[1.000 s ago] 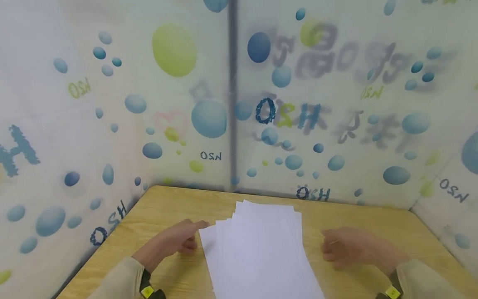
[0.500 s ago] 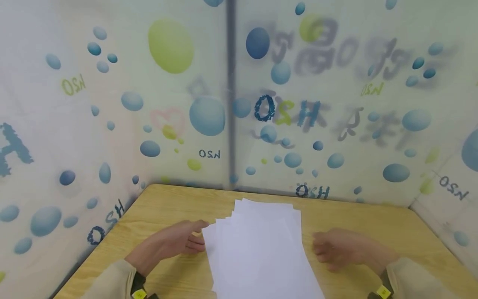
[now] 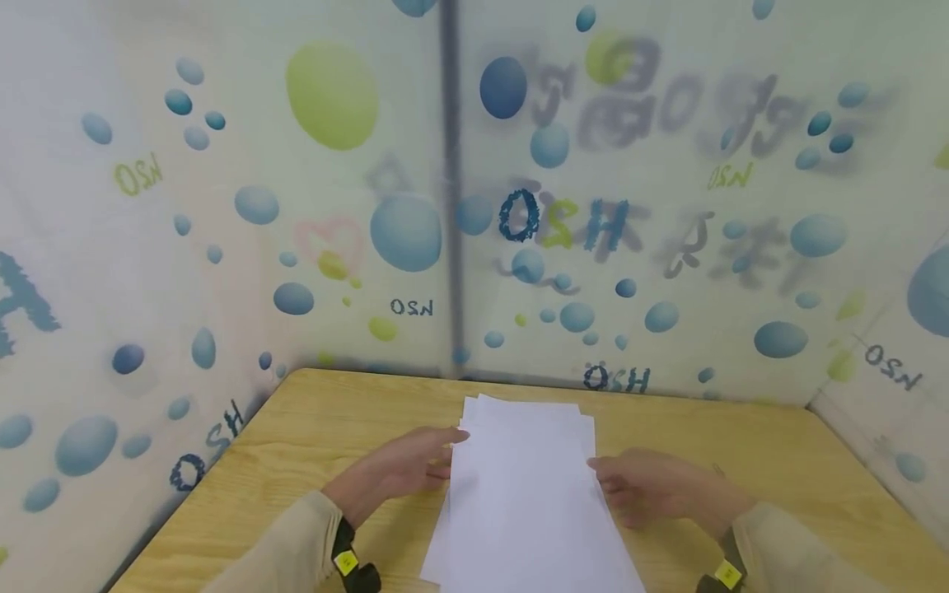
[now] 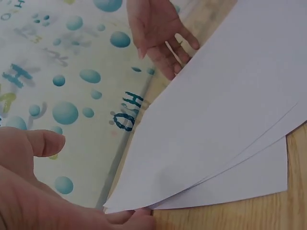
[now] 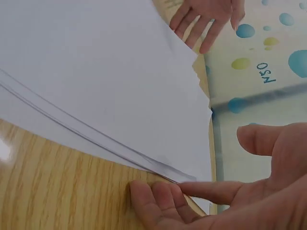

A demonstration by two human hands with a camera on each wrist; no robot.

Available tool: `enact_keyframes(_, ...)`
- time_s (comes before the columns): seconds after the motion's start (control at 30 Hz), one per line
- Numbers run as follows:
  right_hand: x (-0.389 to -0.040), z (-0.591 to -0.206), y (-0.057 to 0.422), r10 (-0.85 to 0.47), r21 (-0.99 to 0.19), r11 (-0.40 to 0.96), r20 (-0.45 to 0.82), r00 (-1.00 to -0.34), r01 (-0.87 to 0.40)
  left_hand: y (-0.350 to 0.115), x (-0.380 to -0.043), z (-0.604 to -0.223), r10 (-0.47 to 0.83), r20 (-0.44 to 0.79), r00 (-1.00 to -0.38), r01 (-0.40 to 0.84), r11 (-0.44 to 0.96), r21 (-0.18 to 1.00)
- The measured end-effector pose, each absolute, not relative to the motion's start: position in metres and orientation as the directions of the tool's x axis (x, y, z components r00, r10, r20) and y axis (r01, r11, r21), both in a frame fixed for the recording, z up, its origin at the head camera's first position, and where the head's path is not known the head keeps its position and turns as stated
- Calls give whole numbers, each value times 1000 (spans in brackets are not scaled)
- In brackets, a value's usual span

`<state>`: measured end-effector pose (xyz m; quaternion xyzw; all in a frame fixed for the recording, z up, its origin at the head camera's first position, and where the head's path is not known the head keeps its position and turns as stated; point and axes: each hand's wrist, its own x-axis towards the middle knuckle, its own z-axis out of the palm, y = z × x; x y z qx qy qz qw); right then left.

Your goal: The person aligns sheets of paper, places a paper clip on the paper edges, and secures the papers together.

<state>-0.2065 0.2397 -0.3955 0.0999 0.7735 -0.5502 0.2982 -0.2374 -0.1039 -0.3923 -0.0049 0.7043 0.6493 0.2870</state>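
A stack of white paper sheets (image 3: 526,494) lies on the wooden table, its edges not fully lined up. At its left edge is my left hand (image 3: 404,468), fingertips against the sheets. The left wrist view shows that hand's thumb (image 4: 48,143) held away from the paper while the fingers touch the edge from the side. My right hand (image 3: 656,484) meets the right edge. In the right wrist view its index fingertip touches the sheet edges, the other fingers bend slightly on the tabletop, and the thumb (image 5: 259,139) stands apart. Neither hand pinches the paper.
The light wooden table (image 3: 296,428) ends against a back wall (image 3: 667,206) printed with blue and green bubbles and letters. Similar side walls stand left and right. Each wrist wears a dark band with a yellow tag, such as the left one (image 3: 346,562).
My left hand has moved right, pushing the protruding left sheets inward, so the stack is narrower. My right hand has moved left until it touches the right edge.
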Motion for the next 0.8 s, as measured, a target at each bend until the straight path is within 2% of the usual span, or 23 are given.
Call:
enact_keyframes(0.23,-205,-392,252,-111,-795,331,-568,-816,508,-122,-231,-379,312,-463,-830,-385,280,879)
enact_keyframes(0.47,-206,-380,246,-171,-809,304,-567,-806,504,-111,-225,-378,357,-509,-783,-453,232,861)
enact_keyframes(0.6,-209,-378,237,-166,-797,301,-584,-795,523,-100,-227,-380,297,-533,-792,-491,209,846)
enact_keyframes(0.8,-203,-385,234,-129,-804,168,-592,-796,571,-89,-229,-388,235,-565,-791,-532,192,825)
